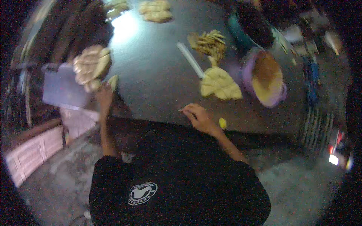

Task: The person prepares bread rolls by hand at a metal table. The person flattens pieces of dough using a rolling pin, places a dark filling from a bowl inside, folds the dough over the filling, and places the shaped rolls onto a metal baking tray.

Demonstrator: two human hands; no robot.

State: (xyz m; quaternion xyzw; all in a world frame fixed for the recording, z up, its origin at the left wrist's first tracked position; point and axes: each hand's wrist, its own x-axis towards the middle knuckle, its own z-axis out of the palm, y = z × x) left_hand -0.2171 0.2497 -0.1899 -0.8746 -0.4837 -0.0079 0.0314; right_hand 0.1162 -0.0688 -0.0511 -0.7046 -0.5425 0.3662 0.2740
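Observation:
My left hand [104,93] reaches to the table's left edge, at the lower side of a clump of pale scored dough pieces [91,64], beside a small pale piece [113,82]; its fingers are blurred. My right hand [194,115] is over the near part of the metal table [154,67], fingers pinched around something small and thin that I cannot make out. Beyond it lie a flattened, scored yellow dough slab [220,86], a pale straight strip [190,59] and a heap of golden strips [208,42]. A small yellow bit [222,122] sits right of my right hand.
A purple bucket [247,73] with yellowish contents stands on the right, a dark teal-rimmed container [235,28] behind it. More dough [155,11] lies at the back. A pale board [64,90] and pink slatted crate [36,150] are at left.

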